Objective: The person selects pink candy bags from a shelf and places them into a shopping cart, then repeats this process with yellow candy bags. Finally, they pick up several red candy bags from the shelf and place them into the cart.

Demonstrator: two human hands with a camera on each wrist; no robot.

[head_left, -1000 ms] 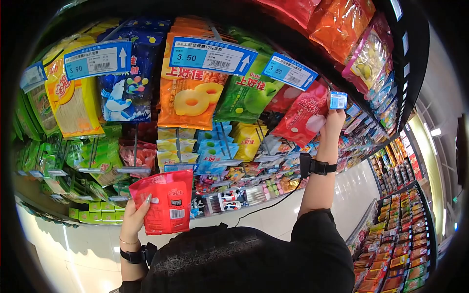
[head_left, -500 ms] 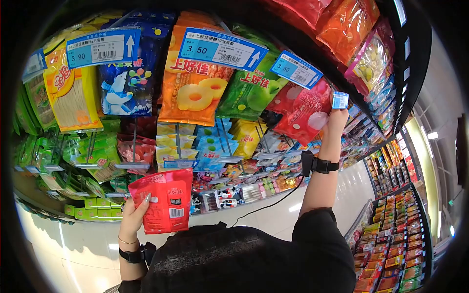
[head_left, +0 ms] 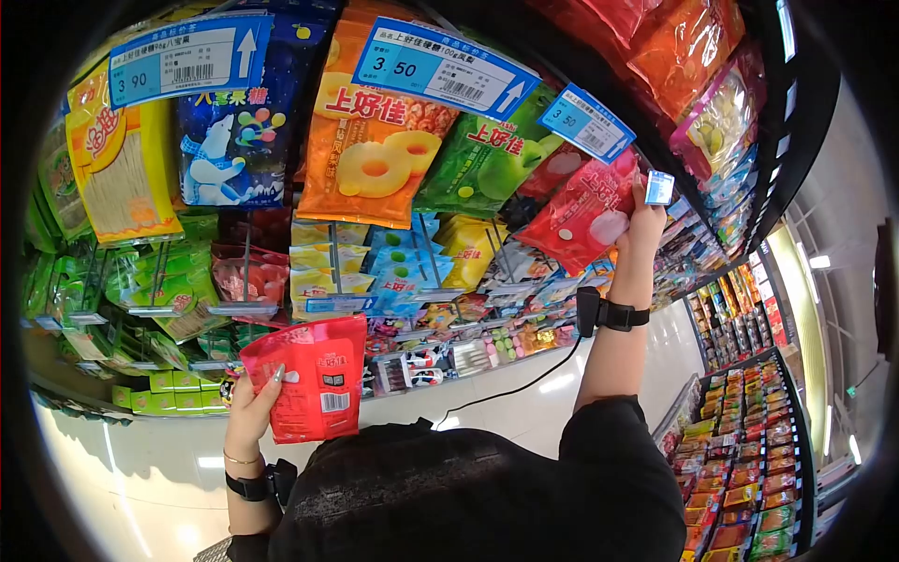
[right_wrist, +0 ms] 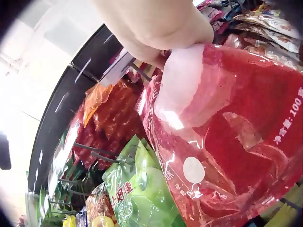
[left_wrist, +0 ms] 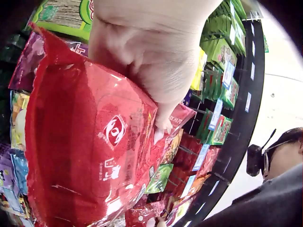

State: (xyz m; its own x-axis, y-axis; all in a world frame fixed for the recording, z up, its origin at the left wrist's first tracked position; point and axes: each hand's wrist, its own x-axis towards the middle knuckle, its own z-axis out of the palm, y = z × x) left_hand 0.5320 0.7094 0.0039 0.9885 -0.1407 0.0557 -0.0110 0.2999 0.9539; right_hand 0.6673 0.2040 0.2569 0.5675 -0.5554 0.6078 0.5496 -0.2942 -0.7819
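My left hand (head_left: 251,405) grips a red candy bag (head_left: 316,384) by its left side, thumb across the face with the barcode. In the left wrist view this red bag (left_wrist: 80,142) fills much of the frame, and most of the fingers are hidden behind it. My right hand (head_left: 641,229) is raised to the rack and holds the right edge of another red candy bag (head_left: 582,211), just under a small price tag (head_left: 659,187). The right wrist view has that red bag (right_wrist: 236,127) close up, with the fingertips hidden behind it.
Beside the red bag hang a green apple candy bag (head_left: 487,164), an orange pineapple one (head_left: 370,140) and a dark blue one (head_left: 234,140). Large blue price tags (head_left: 449,66) jut out before them. Lower hooks carry smaller packets (head_left: 403,267). A cable (head_left: 515,386) trails from the right wrist strap.
The head view has shifted a little, so the hanging bags and price tags sit higher in it. Both hands keep their hold on the red bags, with a finger of the right now showing beside the tag.
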